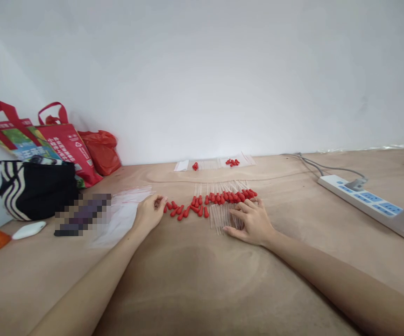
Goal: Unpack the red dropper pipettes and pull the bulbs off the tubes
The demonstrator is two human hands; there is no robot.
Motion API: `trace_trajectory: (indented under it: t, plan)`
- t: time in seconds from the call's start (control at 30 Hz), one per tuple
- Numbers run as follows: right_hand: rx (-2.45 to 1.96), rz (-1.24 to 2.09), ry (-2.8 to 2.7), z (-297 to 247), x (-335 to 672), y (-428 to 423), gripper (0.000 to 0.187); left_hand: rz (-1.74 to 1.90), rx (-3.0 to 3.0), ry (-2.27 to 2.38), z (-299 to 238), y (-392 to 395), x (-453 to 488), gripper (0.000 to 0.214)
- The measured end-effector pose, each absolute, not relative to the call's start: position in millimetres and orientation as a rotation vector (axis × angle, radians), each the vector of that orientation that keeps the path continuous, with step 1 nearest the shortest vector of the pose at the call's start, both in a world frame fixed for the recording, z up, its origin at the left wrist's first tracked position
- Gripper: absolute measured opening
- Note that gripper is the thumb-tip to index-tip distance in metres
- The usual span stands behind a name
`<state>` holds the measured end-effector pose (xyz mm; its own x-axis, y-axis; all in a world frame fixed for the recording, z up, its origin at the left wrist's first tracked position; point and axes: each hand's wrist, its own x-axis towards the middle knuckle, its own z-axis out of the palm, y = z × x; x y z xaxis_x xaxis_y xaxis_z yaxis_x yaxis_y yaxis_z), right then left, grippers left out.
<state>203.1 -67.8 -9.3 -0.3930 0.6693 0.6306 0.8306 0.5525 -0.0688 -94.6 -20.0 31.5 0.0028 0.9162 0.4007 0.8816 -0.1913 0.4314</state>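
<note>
Soft, fairly bright light washes the pale wall (223, 70) and the wooden surface (173, 289); its direction is hard to tell. The surface darkens toward its near edge, with diffuse shadows around the 2 forearms (117, 261). Clear film (363, 148) glints along the far edge. Fine detail smears where the clear tubes (217, 221) crowd together. Coarse pixelation hides 1 item (82, 214) toward the left edge. Wide-angle distortion seems to stretch the power strip (356, 191) by the right edge.

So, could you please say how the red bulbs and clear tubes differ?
Red bulbs are opaque and short; clear tubes are transparent and longer. Some bulbs lie scattered near the left hand; tubes lie side by side by the right hand. Both rest on the table.
</note>
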Motion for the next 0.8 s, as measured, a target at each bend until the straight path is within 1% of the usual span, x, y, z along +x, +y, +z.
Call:
trace_trajectory:
  t: [0.1, 0.23, 0.33, 0.43, 0.53, 0.63, 0.8]
  plan:
    - [-1.190, -0.328, -2.219, -8.6, 203.9, -67.7, 0.045, 0.980, 2.137, 1.963, 32.0, -20.1, -96.2, 0.023]
    - [-1.193, -0.336, -2.229, -7.8, 204.5, -67.9, 0.044, 0.976, 2.204, 1.996, 30.5, -19.2, -91.0, 0.021]
    - [-1.196, -0.341, -2.179, -8.2, 205.4, -68.0, 0.038, 0.850, 2.411, 1.984, 29.6, -16.4, -76.7, 0.022]
    - [-1.205, -0.353, -2.103, -9.4, 208.9, -67.1, 0.031, 0.679, 2.520, 2.003, 29.9, -11.2, -55.9, 0.027]
    - [-1.230, -0.356, -2.015, -10.2, 215.1, -65.4, 0.027, 0.516, 2.453, 2.061, 31.1, -4.5, -37.6, 0.034]
    - [-1.271, -0.327, -1.939, -9.7, 221.3, -63.8, 0.025, 0.398, 2.327, 2.060, 32.6, 2.3, -28.7, 0.035]
    - [-1.275, -0.315, -1.871, -10.1, 226.1, -60.8, 0.024, 0.399, 2.252, 2.040, 37.2, 8.0, -30.3, 0.041]
